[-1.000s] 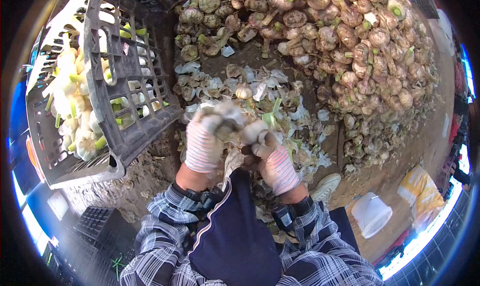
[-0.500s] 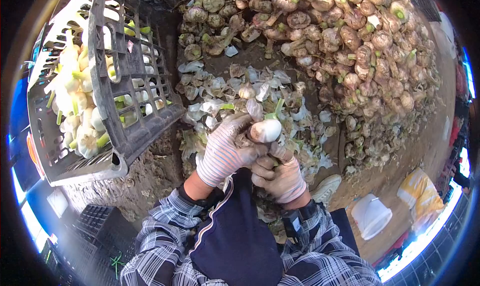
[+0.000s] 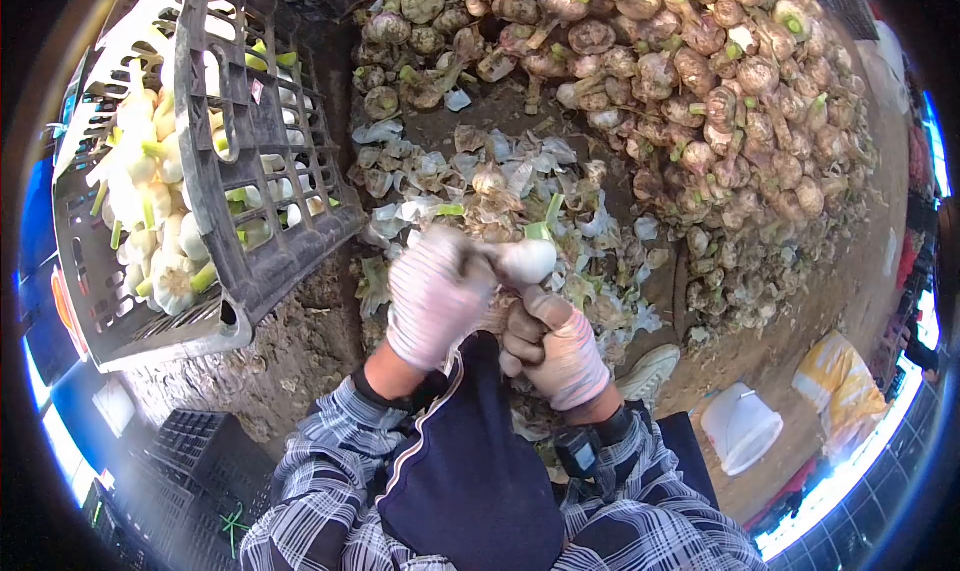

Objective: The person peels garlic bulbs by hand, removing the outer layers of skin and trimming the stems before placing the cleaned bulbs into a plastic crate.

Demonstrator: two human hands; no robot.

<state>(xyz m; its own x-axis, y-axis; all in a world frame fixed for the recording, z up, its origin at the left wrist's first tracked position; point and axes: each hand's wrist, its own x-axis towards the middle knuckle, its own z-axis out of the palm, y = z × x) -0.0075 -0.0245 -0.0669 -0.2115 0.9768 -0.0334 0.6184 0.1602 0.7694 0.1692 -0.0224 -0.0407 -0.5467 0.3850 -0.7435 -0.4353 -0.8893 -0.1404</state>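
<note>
Both my hands wear dirty striped gloves and meet in front of my dark apron. A white peeled garlic bulb (image 3: 527, 262) with a short green stem shows between them. My right hand (image 3: 558, 349) is closed below the bulb, its fingers curled around the lower part. My left hand (image 3: 438, 296) is blurred by motion at the bulb's left side, its fingers bent; what they pinch, if anything, cannot be made out. Under and beyond the hands lie loose garlic skins (image 3: 520, 176).
A large pile of unpeeled garlic (image 3: 740, 121) fills the upper right. At the left, a tilted black crate (image 3: 290, 261) holds peeled bulbs (image 3: 150, 201). A white bucket (image 3: 742, 431) and a yellow-white sack (image 3: 842, 386) stand lower right; dark crates (image 3: 190, 446) lie lower left.
My left hand has moved slightly left and turned, now blurred. The right hand is slightly lower, and the bulb has shifted a little left.
</note>
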